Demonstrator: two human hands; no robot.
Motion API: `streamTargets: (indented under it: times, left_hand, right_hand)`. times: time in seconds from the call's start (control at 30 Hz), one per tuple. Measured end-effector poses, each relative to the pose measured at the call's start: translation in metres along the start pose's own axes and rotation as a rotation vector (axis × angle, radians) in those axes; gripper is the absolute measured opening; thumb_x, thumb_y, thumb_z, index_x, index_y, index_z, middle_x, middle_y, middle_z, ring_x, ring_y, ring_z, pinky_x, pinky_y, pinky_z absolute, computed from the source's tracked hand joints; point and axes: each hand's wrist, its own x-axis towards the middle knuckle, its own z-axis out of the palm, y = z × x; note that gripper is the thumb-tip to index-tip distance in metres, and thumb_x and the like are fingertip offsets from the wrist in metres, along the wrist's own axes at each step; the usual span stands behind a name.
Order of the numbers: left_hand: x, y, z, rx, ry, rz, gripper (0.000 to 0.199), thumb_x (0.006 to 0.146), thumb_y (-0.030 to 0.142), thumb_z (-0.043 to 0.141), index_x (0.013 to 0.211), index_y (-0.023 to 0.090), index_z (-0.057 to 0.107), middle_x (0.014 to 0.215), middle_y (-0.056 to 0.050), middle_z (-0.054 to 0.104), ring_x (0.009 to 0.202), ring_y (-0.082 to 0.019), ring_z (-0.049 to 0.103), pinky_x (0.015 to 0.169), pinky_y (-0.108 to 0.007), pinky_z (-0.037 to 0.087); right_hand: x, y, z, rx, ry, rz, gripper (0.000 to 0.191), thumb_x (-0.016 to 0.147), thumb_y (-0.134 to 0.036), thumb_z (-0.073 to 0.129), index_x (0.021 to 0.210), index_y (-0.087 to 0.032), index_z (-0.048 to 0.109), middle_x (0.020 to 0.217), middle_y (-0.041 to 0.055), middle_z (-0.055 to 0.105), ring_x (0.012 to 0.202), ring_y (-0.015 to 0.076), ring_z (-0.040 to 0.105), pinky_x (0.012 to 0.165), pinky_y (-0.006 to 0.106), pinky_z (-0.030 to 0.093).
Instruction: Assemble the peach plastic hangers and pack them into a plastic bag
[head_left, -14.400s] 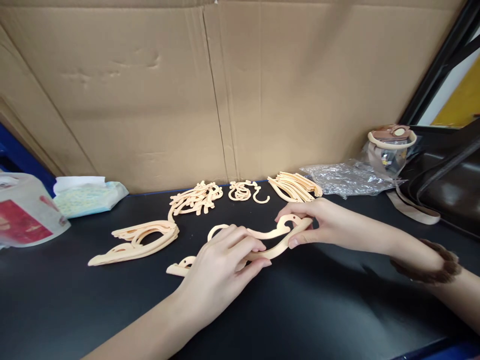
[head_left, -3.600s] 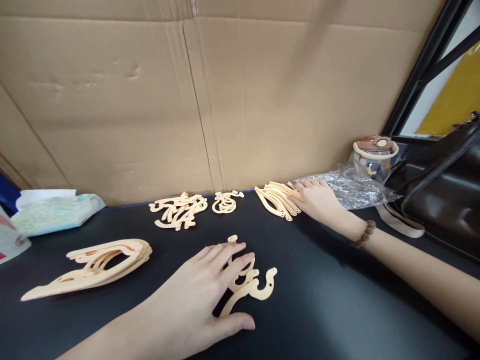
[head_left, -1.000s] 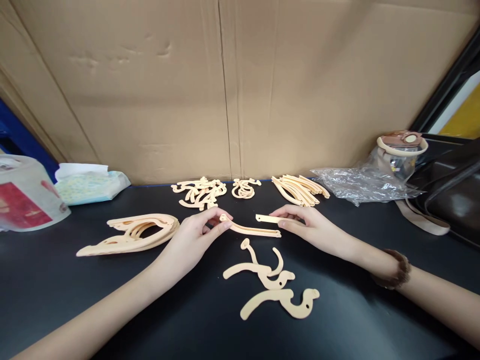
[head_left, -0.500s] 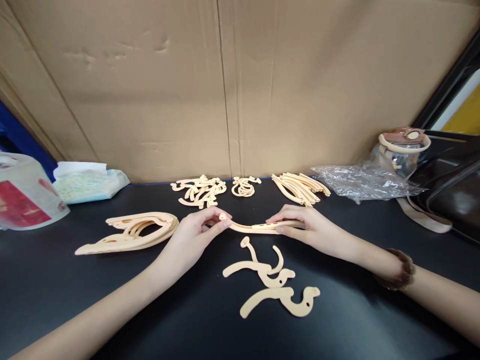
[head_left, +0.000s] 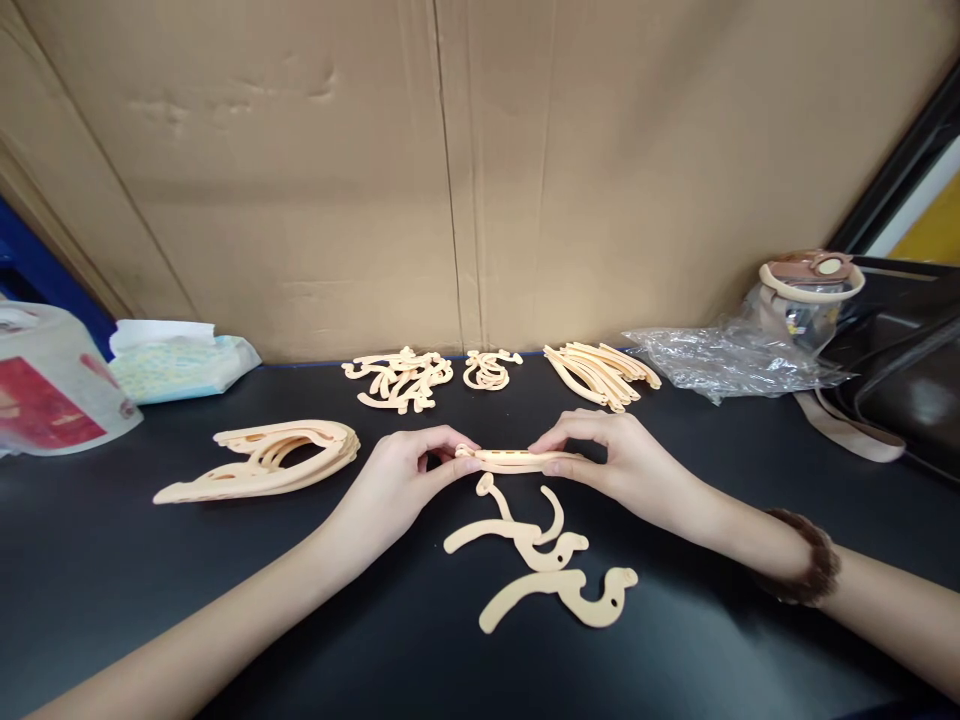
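Two slim beige plastic hanger arms (head_left: 510,461), one with slots along its edge, lie together between my hands above the black table. My left hand (head_left: 420,470) is closed, pinching their left end between thumb and fingers. Their right end is in the closed fingers of my right hand (head_left: 611,460), which covers that part. Just below lie two flat S-shaped hanger pieces (head_left: 559,598), one nearer me than the other. A small curved hook (head_left: 553,515) and a short piece with a ring end (head_left: 491,492) rest beside the farther one.
Folded beige hanger frames (head_left: 277,465) are stacked at left. Along the back lie a pile of small parts (head_left: 405,378), some hooks (head_left: 491,370) and a bundle of arms (head_left: 600,375). Tissues (head_left: 180,365), a white container (head_left: 60,380), clear plastic film (head_left: 727,360) and a bottle (head_left: 806,290) stand around.
The slotted arm has moved left along the other, so the two now overlap almost fully. My left hand has shifted slightly right, and the arms look straighter.
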Motion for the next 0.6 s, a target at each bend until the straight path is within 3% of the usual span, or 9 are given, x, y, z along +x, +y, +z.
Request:
streamTargets:
  times: [0.2,0.33,0.43,0.6]
  left_hand:
    - [0.002,-0.001,-0.001,-0.009,-0.016,-0.026,0.029,0.084,0.047,0.061,0.094,0.025,0.076,0.088,0.001,0.076,0.063,-0.016,0.053,0.058,-0.026,0.037]
    - [0.002,0.000,0.001,-0.051,-0.050,0.003,0.021,0.084,0.041,0.062,0.086,0.023,0.073,0.078,0.003,0.073,0.064,-0.015,0.054,0.058,-0.025,0.037]
    - [0.003,-0.002,0.003,-0.134,-0.050,-0.011,0.015,0.082,0.035,0.066,0.080,0.020,0.067,0.072,0.004,0.069,0.066,-0.014,0.056,0.059,-0.024,0.038]
    - [0.006,-0.010,0.000,-0.276,-0.037,-0.110,0.023,0.076,0.040,0.070,0.076,0.019,0.060,0.074,0.002,0.068,0.070,-0.016,0.060,0.065,-0.026,0.043]
  right_hand:
    - [0.002,0.004,0.002,0.139,0.028,0.080,0.013,0.082,-0.036,0.068,0.088,-0.024,0.073,0.088,-0.0004,0.071,0.083,0.0171,0.064,0.076,0.029,0.048]
    - [0.003,0.003,0.003,0.172,0.033,0.097,0.014,0.082,-0.035,0.068,0.089,-0.024,0.074,0.090,-0.0006,0.072,0.085,0.0169,0.065,0.079,0.030,0.049]
    - [0.004,0.004,0.001,0.177,0.013,0.114,0.019,0.083,-0.037,0.067,0.095,-0.024,0.072,0.098,0.0007,0.073,0.092,0.0185,0.065,0.082,0.032,0.049]
    - [0.006,0.013,-0.012,0.086,-0.057,0.095,0.035,0.082,-0.043,0.067,0.109,-0.022,0.068,0.106,0.0039,0.071,0.097,0.0207,0.064,0.089,0.036,0.047]
